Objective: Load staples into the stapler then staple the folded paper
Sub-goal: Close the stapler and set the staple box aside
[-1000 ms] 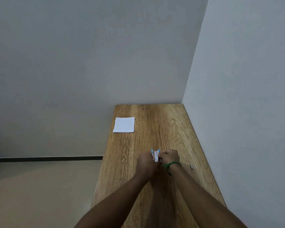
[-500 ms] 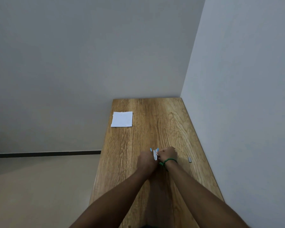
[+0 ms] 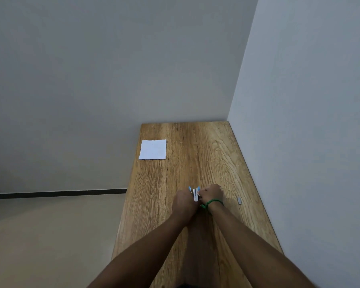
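A small blue and white stapler [image 3: 194, 193] is held over the middle of the wooden table [image 3: 195, 154], its blue ends splayed apart. My left hand [image 3: 184, 203] grips it from the left and below. My right hand [image 3: 211, 194], with a green band at the wrist, has its fingers closed on the stapler's right side. A short grey strip of staples [image 3: 239, 200] lies on the table to the right of my right hand. The folded white paper [image 3: 153, 149] lies flat at the far left of the table. Most of the stapler is hidden by my hands.
The table is narrow and stands against a grey wall [image 3: 310, 121] on the right and at the far end. Its left edge drops to a beige floor [image 3: 50, 235].
My hands stay together on the stapler in nearly the same spot. The view has tilted a little, so the table sits lower and the paper nearer the far edge.
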